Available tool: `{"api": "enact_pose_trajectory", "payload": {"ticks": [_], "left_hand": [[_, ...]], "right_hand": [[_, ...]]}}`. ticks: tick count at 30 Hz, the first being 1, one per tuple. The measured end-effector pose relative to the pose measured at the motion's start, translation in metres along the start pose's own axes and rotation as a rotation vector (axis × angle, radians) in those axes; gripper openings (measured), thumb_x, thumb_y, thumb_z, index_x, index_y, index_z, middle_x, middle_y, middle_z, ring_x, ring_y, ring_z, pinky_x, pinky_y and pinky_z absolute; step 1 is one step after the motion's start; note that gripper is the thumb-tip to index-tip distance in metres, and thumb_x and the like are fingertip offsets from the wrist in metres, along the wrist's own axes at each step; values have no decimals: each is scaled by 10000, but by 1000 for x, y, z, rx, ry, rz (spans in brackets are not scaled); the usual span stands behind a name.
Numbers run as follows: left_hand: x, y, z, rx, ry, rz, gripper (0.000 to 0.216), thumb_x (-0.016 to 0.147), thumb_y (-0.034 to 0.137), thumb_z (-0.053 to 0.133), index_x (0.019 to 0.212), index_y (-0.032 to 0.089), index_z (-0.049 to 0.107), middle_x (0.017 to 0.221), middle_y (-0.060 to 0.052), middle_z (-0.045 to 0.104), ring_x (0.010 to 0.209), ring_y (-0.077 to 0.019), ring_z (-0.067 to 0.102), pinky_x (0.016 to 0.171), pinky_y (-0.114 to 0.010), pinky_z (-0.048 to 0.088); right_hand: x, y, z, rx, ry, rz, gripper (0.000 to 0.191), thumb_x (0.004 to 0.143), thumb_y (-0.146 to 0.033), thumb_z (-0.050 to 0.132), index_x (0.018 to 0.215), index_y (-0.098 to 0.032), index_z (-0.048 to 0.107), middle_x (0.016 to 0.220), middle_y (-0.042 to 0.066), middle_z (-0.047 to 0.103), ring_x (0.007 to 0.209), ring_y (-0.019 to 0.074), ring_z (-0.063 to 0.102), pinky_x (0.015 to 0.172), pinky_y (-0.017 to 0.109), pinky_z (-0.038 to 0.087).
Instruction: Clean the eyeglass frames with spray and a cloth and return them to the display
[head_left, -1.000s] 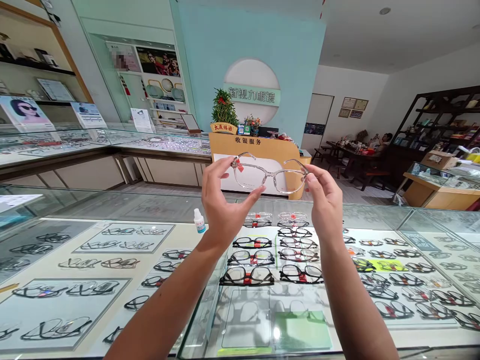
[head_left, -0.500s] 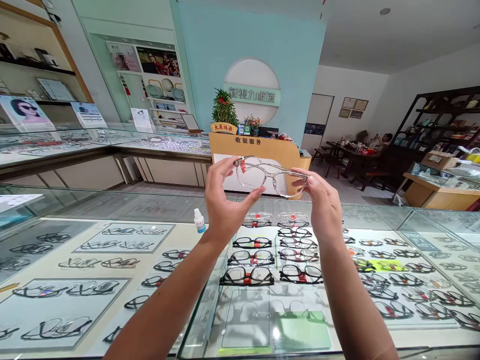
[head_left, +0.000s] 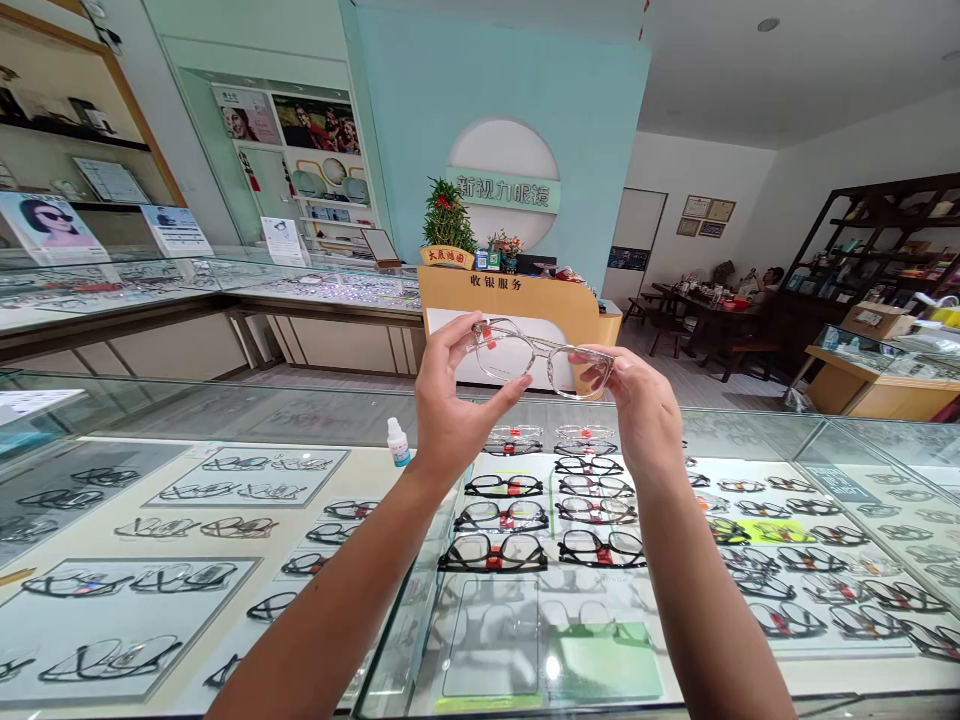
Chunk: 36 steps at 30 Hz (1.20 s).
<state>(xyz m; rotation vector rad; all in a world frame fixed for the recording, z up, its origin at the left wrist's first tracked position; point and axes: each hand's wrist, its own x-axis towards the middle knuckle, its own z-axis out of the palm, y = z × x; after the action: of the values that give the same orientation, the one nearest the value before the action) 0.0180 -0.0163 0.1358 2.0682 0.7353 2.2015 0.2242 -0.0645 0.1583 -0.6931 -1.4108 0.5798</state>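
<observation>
A pair of clear-framed eyeglasses (head_left: 534, 352) is held up above the glass display counter, with a red tag near its left side. My left hand (head_left: 454, 400) grips the left end of the frame, its thumb stretched along below the left lens. At the other end, my right hand (head_left: 646, 405) pinches the frame, and some of its fingers show through the right lens. Below the hands, rows of dark-framed eyeglasses (head_left: 493, 552) with red tags lie on the counter. A small white bottle (head_left: 397, 443) with a blue base stands left of my left wrist.
More eyeglasses (head_left: 112, 657) lie on trays inside the glass case at left, and others fill the right side. Beyond the counter stands a wooden reception desk (head_left: 442, 290) with a plant (head_left: 448, 215). A person (head_left: 771, 280) sits at a dark table at far right.
The eyeglasses have tilted slightly between my hands. More of my right hand's fingers now show behind the right lens. Both hands keep nearly the same place.
</observation>
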Motion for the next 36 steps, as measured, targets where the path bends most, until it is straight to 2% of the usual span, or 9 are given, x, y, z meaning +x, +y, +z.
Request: {"api": "enact_pose_trajectory", "payload": {"ticks": [3, 6, 10, 15, 19, 23, 28, 33, 36], "left_hand": [[1, 2, -3, 18, -55, -16, 734, 841, 346, 868, 1482, 256, 524, 1502, -130, 599, 1373, -285, 613, 1207, -503, 497], [4, 5, -8, 149, -106, 32, 729, 824, 343, 877, 1469, 259, 547, 1478, -121, 628, 1362, -295, 621, 1201, -511, 494], [5, 12, -10, 259, -186, 174, 708, 822, 317, 869, 1457, 282, 558, 1456, -98, 653, 1371, -305, 614, 1188, -510, 494], [6, 20, -9, 246, -251, 226, 699, 827, 271, 853, 1456, 296, 551, 1461, -93, 650, 1366, -302, 617, 1171, -498, 501], [6, 22, -11, 230, -281, 175, 701, 804, 248, 862, 1439, 295, 567, 1437, -87, 660, 1336, -298, 630, 1140, -487, 521], [2, 21, -10, 143, -324, 28, 729, 814, 260, 850, 1475, 294, 544, 1439, -107, 653, 1262, -292, 675, 1058, -468, 581], [-3, 16, -6, -84, -365, -117, 741, 849, 245, 818, 1515, 307, 499, 1473, -125, 629, 1322, -293, 661, 1140, -495, 553], [-5, 12, -4, -187, -396, -177, 737, 866, 254, 795, 1531, 319, 485, 1449, -155, 637, 1255, -308, 703, 1026, -472, 613], [-6, 10, 0, -212, -393, -171, 755, 880, 254, 778, 1557, 321, 451, 1460, -154, 627, 1281, -297, 684, 1039, -461, 597]], "right_hand": [[2, 1, -5, -59, 3, 59, 355, 959, -297, 468, 1055, -260, 807, 1130, 62, 800, 975, 242, 673, 880, 427, 520], [2, -3, -7, -179, 48, 13, 279, 918, -284, 565, 1102, -280, 775, 1201, 56, 766, 1069, 249, 673, 930, 430, 519], [-1, -9, -6, -390, -91, -119, 141, 923, -333, 697, 1037, -303, 775, 1221, 48, 739, 1201, 265, 646, 1041, 461, 477], [-2, -7, -5, -455, -163, -116, 85, 957, -336, 709, 934, -297, 781, 1239, 52, 728, 1238, 276, 634, 1112, 514, 438], [-1, -7, -7, -459, -226, -96, 105, 980, -329, 694, 925, -295, 778, 1259, 47, 727, 1263, 270, 617, 1132, 525, 422], [-1, -8, -8, -439, -255, -72, 111, 991, -344, 686, 934, -293, 766, 1268, 52, 727, 1271, 266, 619, 1138, 530, 424], [-1, -7, -6, -379, -294, -25, 136, 1000, -356, 670, 920, -273, 742, 1323, 54, 740, 1308, 260, 636, 1145, 514, 432], [-1, -5, -6, -292, -320, 59, 151, 981, -385, 688, 954, -251, 751, 1229, 68, 799, 1228, 259, 707, 1065, 457, 508], [-1, -2, -5, -291, -283, 52, 157, 959, -391, 710, 965, -245, 765, 1185, 70, 815, 1158, 256, 737, 1017, 440, 537]]}}
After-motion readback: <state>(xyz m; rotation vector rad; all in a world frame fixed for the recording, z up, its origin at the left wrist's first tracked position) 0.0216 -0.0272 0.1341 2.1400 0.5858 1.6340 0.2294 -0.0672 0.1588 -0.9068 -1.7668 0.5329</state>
